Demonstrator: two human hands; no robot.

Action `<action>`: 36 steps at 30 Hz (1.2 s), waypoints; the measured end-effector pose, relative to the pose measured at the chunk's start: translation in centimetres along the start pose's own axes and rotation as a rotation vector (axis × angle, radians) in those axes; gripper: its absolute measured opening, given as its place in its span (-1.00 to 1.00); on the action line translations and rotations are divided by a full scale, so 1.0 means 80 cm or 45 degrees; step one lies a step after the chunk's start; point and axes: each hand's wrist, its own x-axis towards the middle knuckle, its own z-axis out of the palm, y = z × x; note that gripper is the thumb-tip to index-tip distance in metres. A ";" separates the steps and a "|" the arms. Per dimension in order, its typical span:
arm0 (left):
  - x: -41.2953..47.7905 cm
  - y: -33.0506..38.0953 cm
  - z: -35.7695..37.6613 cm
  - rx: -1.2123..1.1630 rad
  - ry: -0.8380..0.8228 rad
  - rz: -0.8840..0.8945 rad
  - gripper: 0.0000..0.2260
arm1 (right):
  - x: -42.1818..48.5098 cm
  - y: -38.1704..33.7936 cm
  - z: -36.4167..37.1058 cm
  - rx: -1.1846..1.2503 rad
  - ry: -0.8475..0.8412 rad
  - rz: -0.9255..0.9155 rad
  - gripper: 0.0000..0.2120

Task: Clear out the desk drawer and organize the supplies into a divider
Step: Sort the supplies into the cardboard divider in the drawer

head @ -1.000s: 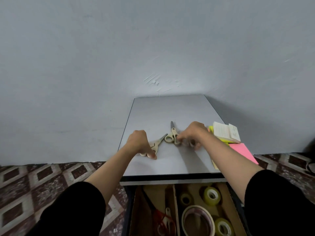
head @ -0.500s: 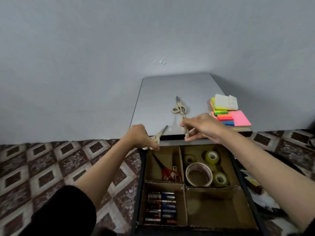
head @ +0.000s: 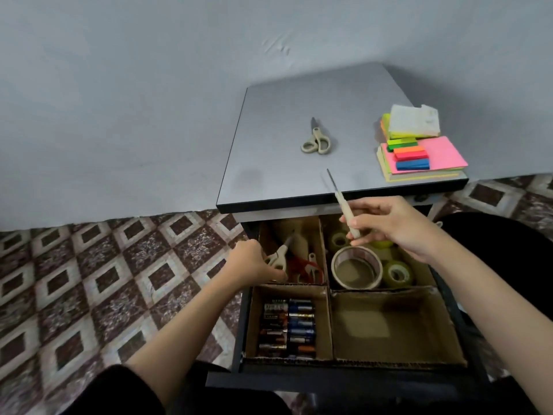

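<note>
The open drawer holds a cardboard divider (head: 327, 290) with four compartments. My left hand (head: 253, 262) grips beige scissors (head: 279, 255) inside the far-left compartment, next to red scissors (head: 305, 266). My right hand (head: 395, 227) pinches the beige handle of a thin pointed tool (head: 341, 202), its metal tip up, above the far-right compartment with several tape rolls (head: 357, 266). Batteries (head: 288, 327) fill the near-left compartment. The near-right compartment (head: 392, 324) has nothing in it. A second pair of beige scissors (head: 316, 139) lies on the desk top (head: 269, 163).
A stack of sticky notes and coloured index tabs (head: 419, 151) sits at the desk's right edge. A grey wall stands behind the desk. Patterned floor tiles (head: 104, 280) spread to the left.
Both hands came off the desk top toward me. The left hand lowered its scissors into the far-left compartment. The right hand carried the pointed tool over the tape compartment.
</note>
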 end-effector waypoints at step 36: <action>0.034 -0.074 0.086 -0.174 0.337 0.429 -0.37 | 0.015 0.037 0.069 -0.899 -0.260 0.154 -0.71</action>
